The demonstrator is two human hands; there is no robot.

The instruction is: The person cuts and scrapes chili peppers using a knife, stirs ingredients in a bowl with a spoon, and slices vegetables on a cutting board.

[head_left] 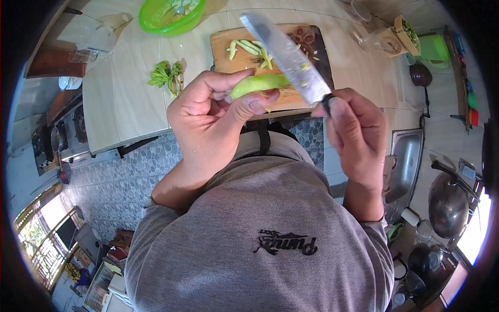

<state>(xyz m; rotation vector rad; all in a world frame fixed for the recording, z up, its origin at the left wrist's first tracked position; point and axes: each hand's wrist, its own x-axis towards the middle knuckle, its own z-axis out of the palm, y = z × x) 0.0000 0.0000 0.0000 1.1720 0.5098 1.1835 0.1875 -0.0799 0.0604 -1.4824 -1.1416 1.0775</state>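
Observation:
Between the thumb and fingers of my left hand [210,112] is a pale green vegetable piece [260,85], held above the front edge of the cutting board. My right hand [353,132] grips the black handle of a knife [291,60]. Its wide blade slants up and to the left, with small yellow-green bits on it, and crosses the right end of the green piece. On the wooden cutting board [223,63] lie several cut green strips [248,47] and some brown round pieces [303,37] at the back right.
A bright green basin [171,23] stands on the tiled counter [125,99] at the back left. Leafy greens [167,76] lie left of the board. To the right are a sink [403,166], a hanging wok [448,203] and a box of greens [408,34].

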